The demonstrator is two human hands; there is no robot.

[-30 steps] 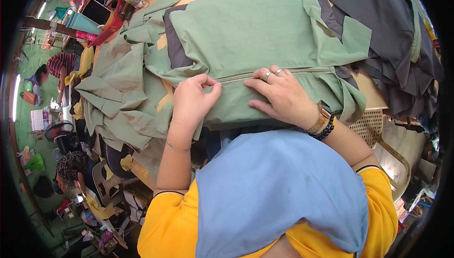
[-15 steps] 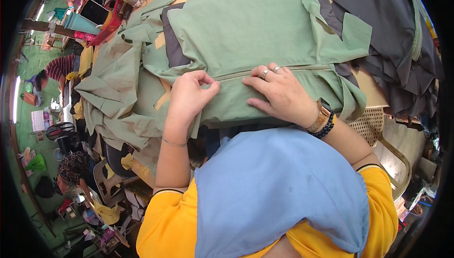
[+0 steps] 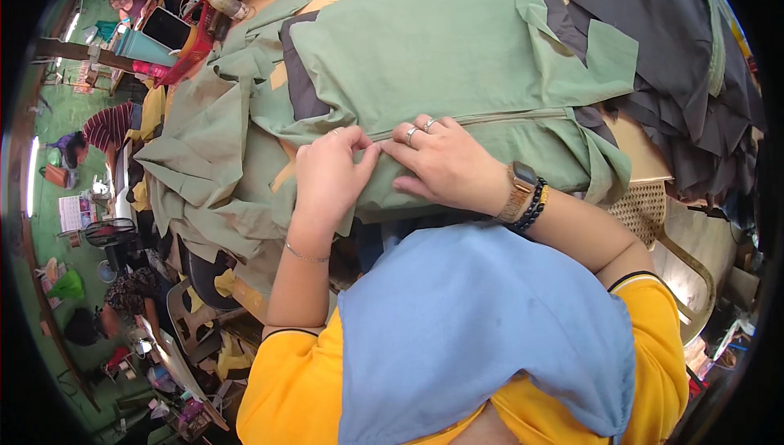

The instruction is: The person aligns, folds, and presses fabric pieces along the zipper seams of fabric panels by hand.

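Observation:
A light green garment piece (image 3: pixel 433 37) lies spread on the table, with a long zipper-like strip (image 3: pixel 506 118) running across its near part. My left hand (image 3: pixel 331 169) is at the strip's left end, thumb and forefinger pinched together on the green cloth. My right hand (image 3: pixel 449 163) rests palm down on the strip, fingers stretched out and their tips close to the left fingertips. What lies right under the fingertips is hidden. Dark grey cloth (image 3: pixel 304 69) shows beneath the green piece along its edges.
Crumpled green cloth (image 3: pixel 200 151) lies at the left, and a heap of dark grey cloth (image 3: pixel 653 45) at the right. A red basket (image 3: pixel 194 49) stands at the far left near a bottle (image 3: pixel 224 4). A woven chair (image 3: pixel 641 212) is at the near right. Other people work at the left.
My right hand has slid left along the strip, close to the left fingertips. My left hand has stayed at about the same place, its pinch now nearer the strip.

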